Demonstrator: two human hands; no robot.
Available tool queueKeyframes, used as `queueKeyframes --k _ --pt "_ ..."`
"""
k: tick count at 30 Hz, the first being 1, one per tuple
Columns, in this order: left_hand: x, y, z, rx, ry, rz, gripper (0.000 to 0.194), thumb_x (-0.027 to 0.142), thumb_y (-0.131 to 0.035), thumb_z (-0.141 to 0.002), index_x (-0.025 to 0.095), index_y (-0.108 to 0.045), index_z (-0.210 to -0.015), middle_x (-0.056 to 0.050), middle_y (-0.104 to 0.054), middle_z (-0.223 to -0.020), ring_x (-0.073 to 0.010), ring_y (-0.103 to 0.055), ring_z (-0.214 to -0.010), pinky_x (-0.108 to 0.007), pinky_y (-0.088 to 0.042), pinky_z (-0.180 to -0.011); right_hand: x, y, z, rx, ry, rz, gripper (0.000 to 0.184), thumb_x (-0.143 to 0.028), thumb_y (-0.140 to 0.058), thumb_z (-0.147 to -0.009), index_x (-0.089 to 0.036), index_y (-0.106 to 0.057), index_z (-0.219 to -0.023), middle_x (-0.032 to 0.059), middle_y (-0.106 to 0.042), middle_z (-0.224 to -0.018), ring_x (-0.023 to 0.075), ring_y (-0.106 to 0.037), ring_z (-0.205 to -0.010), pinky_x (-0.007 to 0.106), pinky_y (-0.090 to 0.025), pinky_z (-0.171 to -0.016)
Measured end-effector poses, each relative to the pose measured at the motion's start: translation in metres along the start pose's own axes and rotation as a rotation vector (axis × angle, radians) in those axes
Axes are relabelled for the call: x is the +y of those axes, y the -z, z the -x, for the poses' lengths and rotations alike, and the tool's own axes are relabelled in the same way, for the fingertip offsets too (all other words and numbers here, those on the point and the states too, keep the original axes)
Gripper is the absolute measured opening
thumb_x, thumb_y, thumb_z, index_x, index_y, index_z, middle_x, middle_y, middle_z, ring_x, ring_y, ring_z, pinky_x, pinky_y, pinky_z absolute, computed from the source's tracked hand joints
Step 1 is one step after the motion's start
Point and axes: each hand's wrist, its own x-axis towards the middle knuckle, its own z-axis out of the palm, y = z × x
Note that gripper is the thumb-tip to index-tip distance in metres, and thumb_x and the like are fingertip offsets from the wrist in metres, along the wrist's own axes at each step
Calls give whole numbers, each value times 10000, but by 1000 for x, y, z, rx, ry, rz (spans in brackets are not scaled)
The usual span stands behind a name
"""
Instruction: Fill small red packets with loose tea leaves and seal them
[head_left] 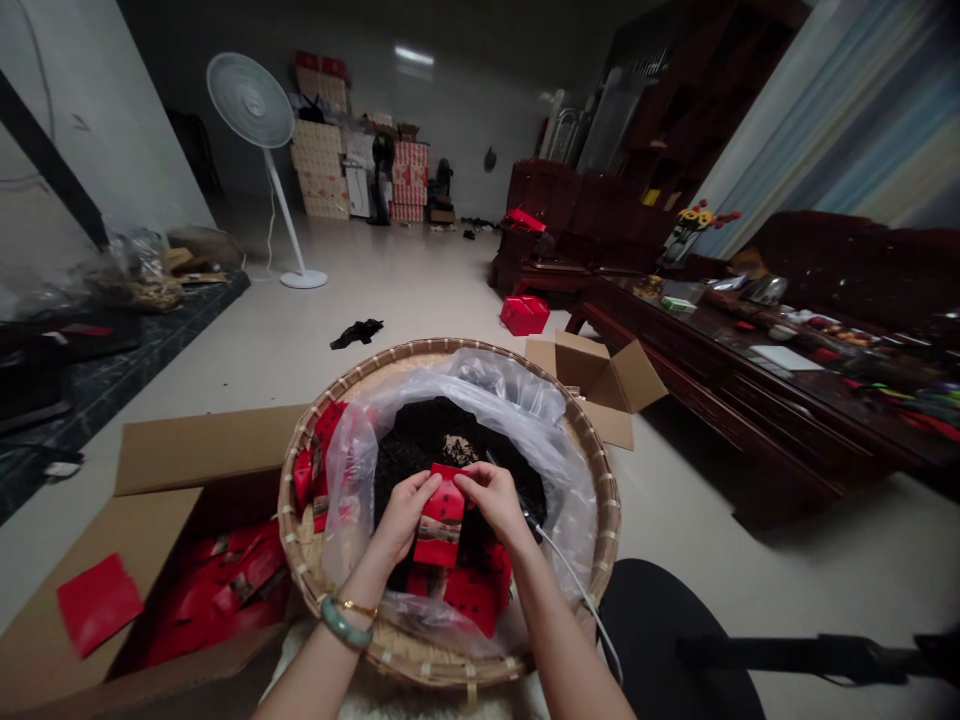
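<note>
My left hand (407,508) and my right hand (493,497) pinch the upper edge of a small red packet (439,525), thumbs close together. The packet has dark print and a picture band. Beneath it, more red packets (480,590) lie on clear plastic sheeting (351,480). A dark heap of loose material (405,430), possibly dried leaves, rests on the sheeting, with a pale patch (456,448) on top. All of this sits in a round woven basket (611,500). A white cable (566,570) runs from beside my right hand over the basket's rim.
An open carton (210,445) full of red packets stands at the left. Another open carton (637,375) is beyond the basket, near a red box (525,315). A black round seat (667,640) is at the right, a wooden table (697,350) behind, a fan (281,190) farther off.
</note>
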Motion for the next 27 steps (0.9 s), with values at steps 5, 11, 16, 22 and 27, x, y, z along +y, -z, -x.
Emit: queueKeyframes --k 5,11,16,22,27 --pt "-1 -6 6 -137 141 22 558 292 -793 -542 138 -564 -1026 -42 -680 -792 -170 -664 -610 -285 -535 -585 0 0 0 47 50 31 218 -359 -693 -648 -168 -674 -749 -8 -608 -575 116 -498 -468 228 -406 -431" --pt "-6 -1 4 -139 48 -162 534 241 -779 -542 124 -557 -1014 -40 -668 -827 -165 -642 -652 -322 -531 -645 -13 9 0 -33 282 187 218 -380 -602 -760 -195 -698 -694 21 -622 -743 144 -550 -698 240 -446 -626" --pt "1 7 4 -220 -110 -505 477 176 -765 -512 129 -598 -956 -8 -660 -833 -165 -606 -750 -292 -492 -715 -31 26 0 -340 128 295 484 -507 -385 -867 -170 -665 -662 10 -577 -672 129 -502 -599 222 -387 -509" --pt "2 10 8 -316 -17 -434 448 188 -746 -543 129 -568 -950 -19 -666 -828 -155 -613 -691 -269 -493 -633 -53 36 0 -689 242 588 335 -473 -605 -756 -165 -688 -655 -35 -564 -585 93 -459 -537 192 -321 -485" --pt "4 10 11 -318 53 -350 473 196 -761 -538 132 -538 -950 -33 -665 -815 -163 -634 -639 -267 -501 -569 -52 37 -2 -711 185 658 312 -451 -637 -742 -144 -693 -736 -22 -603 -652 93 -491 -579 184 -331 -506"
